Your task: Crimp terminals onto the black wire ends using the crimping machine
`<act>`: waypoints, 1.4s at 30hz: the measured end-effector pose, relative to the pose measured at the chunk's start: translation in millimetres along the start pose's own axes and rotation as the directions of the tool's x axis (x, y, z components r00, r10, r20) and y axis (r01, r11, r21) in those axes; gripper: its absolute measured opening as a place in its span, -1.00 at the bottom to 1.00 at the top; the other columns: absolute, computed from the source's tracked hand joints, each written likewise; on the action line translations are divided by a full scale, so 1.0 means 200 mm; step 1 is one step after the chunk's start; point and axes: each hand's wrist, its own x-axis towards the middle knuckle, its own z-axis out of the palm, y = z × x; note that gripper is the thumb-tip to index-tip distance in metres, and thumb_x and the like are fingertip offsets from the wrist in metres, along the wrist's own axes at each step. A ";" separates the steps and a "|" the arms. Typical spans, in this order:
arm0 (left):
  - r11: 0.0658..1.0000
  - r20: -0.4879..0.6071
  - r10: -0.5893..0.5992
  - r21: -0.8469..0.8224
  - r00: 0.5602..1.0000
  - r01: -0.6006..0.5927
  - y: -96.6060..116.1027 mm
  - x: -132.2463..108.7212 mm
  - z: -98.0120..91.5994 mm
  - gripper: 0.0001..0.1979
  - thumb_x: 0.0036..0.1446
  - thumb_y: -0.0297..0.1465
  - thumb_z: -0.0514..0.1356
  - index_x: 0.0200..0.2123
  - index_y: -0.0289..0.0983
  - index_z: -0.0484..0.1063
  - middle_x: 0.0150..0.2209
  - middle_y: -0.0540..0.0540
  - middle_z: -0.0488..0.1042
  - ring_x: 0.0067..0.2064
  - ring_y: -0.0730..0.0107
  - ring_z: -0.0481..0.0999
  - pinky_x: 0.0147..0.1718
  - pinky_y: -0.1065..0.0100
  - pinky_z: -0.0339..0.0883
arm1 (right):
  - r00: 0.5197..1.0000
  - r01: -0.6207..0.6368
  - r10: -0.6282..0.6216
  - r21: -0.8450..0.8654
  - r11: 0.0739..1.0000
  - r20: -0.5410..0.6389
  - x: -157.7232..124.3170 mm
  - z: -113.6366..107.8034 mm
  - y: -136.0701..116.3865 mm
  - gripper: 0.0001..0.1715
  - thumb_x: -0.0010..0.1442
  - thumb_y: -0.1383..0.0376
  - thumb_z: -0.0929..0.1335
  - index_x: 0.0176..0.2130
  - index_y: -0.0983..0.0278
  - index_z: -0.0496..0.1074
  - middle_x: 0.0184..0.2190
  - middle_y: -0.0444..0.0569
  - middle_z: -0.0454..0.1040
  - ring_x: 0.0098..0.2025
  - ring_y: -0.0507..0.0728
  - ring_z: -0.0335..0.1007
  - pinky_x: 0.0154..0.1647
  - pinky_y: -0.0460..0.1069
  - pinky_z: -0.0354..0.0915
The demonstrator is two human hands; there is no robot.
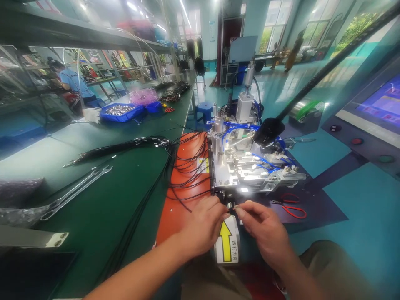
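My left hand (206, 223) is closed at the front edge of a bench machine (246, 166), its fingertips hiding whatever they pinch. Facing it, my right hand (265, 227) has thumb and index finger pressed together on something too small to make out. A small shiny metal piece (230, 205) shows between the two hands. Just below them is a white label (227, 243) with a yellow arrow. Several black cables (187, 183) run across the orange plate (178, 210) left of the machine, one of them passing behind my left hand.
Red-handled pliers (293, 211) lie right of the machine. On the green bench (103, 200) are wrenches (78, 191), a cable bundle (125, 146) and a blue tray (121, 114) of small metal parts. A control panel (368, 133) stands at right. Another person (75, 81) sits far left.
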 end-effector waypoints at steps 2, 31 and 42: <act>1.000 0.005 0.009 0.024 1.000 -0.009 0.00 0.00 0.00 -0.79 0.35 -0.44 -0.03 -0.27 -0.31 0.38 -0.32 -0.14 0.37 -0.26 0.27 0.33 -0.28 0.27 0.25 | 1.000 -0.012 0.012 -0.011 1.000 -0.014 0.00 0.00 0.00 -0.75 0.18 0.13 0.45 -0.36 0.28 0.52 -0.57 -0.23 0.25 -0.53 -0.05 0.02 -0.56 -0.13 -0.01; 0.990 -0.037 0.036 0.136 0.999 -0.031 0.01 -0.01 0.02 -0.78 0.36 -0.44 -0.01 -0.30 -0.32 0.38 -0.34 -0.12 0.34 -0.29 0.30 0.32 -0.32 0.31 0.23 | 0.991 0.000 0.043 -0.320 0.948 0.127 0.06 -0.09 -0.07 -0.74 0.20 0.10 0.43 -0.30 0.25 0.50 -0.43 -0.16 0.45 -0.37 0.04 0.30 -0.34 -0.08 0.23; 0.995 -0.053 0.035 0.092 0.998 -0.030 0.00 -0.01 0.02 -0.81 0.35 -0.43 0.01 -0.31 -0.29 0.34 -0.31 -0.12 0.37 -0.28 0.30 0.33 -0.34 0.31 0.22 | 0.987 0.153 -0.159 -0.227 0.962 -0.010 0.07 -0.02 0.01 -0.76 0.18 0.15 0.44 -0.42 0.26 0.50 -0.41 -0.14 0.37 -0.33 0.06 0.27 -0.30 -0.05 0.20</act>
